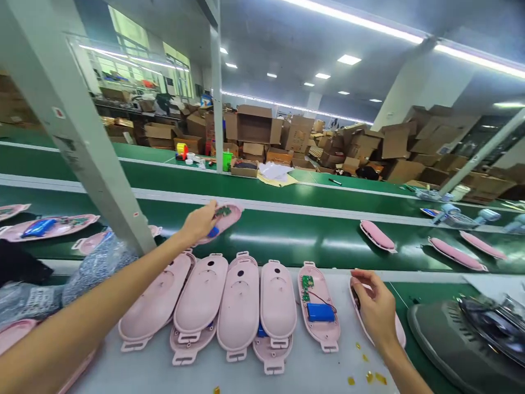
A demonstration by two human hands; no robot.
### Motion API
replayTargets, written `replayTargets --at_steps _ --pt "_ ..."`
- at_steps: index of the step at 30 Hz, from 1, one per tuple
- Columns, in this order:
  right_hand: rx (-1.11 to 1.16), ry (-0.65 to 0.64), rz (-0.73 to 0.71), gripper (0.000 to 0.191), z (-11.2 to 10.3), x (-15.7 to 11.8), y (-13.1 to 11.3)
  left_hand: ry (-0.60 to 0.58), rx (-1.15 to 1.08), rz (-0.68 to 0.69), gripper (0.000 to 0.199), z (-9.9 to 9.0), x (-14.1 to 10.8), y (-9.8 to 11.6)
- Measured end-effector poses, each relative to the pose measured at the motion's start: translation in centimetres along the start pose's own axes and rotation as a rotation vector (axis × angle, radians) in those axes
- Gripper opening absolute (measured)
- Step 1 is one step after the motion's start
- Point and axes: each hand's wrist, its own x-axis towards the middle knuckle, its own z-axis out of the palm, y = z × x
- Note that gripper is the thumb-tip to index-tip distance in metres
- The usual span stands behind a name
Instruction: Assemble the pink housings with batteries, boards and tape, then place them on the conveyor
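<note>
My left hand (199,224) reaches over the green belt, its fingers closed on a pink oval half-shell (230,216) that holds a small green circuit board and a bit of blue. At the right, my right hand (375,306) has its thumb and fingers on the upper part of another pink shell (400,331), whose inside is mostly hidden. Between them lies an open pink shell (322,330) with a blue battery pack (320,312) and a green board (307,282) inside. Several pink shells (238,306) lie outer side up in a row, some over other shells.
Small amber tape pieces (369,377) lie on the white worktop (320,372). A dark grey machine or lamp housing (443,339) stands at right. Pink shells (377,235) rest on the belt. A pale metal post (94,148) rises at left beside bubble-wrapped goods (98,268).
</note>
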Motion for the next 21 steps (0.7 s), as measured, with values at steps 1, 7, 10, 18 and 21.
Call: replayTargets --at_steps 1,7,10,18,21 --pt "0.090 -0.010 0.018 0.033 -0.5 -0.7 -1.0 0.078 -0.081 0.021 0.034 -0.5 -0.5 1.4" --pt "0.651 -0.590 0.096 0.085 1.9 -4.7 -6.3 -0.049 -1.456 0.160 0.046 3.0 -10.1 15.3" --pt "0.838 -0.669 0.288 0.075 2.6 -7.0 -6.1 -0.235 -1.630 0.034 0.045 6.9 -15.0 20.5" --pt "0.680 -0.474 0.348 0.065 -0.9 -9.2 -2.9 -0.425 -1.313 0.181 0.047 8.9 -18.2 20.3" --pt "0.105 -0.265 0.085 0.070 -0.6 -9.0 -3.0 -0.289 -0.861 0.396 0.057 7.2 -20.8 17.6"
